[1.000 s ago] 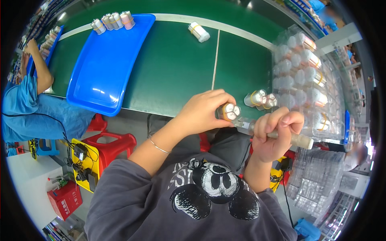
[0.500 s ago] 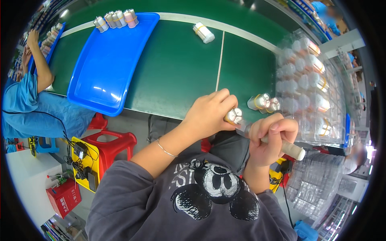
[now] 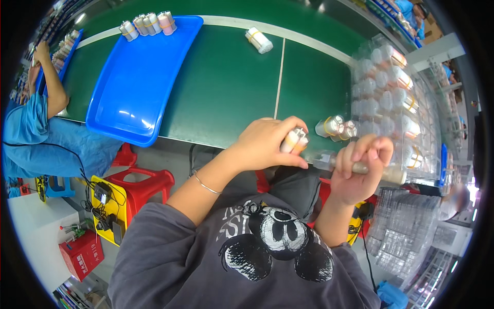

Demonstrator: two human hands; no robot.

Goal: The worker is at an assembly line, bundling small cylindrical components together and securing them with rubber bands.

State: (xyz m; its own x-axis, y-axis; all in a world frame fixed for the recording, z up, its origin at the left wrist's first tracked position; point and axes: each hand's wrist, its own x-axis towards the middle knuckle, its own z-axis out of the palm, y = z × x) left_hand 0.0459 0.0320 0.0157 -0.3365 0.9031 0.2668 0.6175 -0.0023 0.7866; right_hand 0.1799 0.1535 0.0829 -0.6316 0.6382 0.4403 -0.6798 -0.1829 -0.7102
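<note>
My left hand [image 3: 267, 144] is closed round a small bundle of white and pinkish tubes [image 3: 295, 141], whose ends stick out past the fingers. My right hand [image 3: 360, 167] grips a long, partly clear cylinder [image 3: 395, 175] with a beige end pointing right. The clear end of that cylinder points at the bundle, with a small gap between. What the cylinder is exactly I cannot make out. Just beyond the hands, two banded tube bundles [image 3: 331, 126] lie on the green table [image 3: 226, 87]. Another banded bundle [image 3: 259, 40] lies farther back.
A blue tray [image 3: 136, 82] at the left has several banded bundles at its far end. Clear plastic trays [image 3: 386, 113] filled with bundles stand at the right. A red stool [image 3: 141, 183] is below the table edge, and a co-worker in blue [image 3: 36, 121] sits at far left.
My right hand has moved right with the cylinder, drawing its clear end away from the bundle. My left hand has tilted the bundle, so more of the tubes' sides show.
</note>
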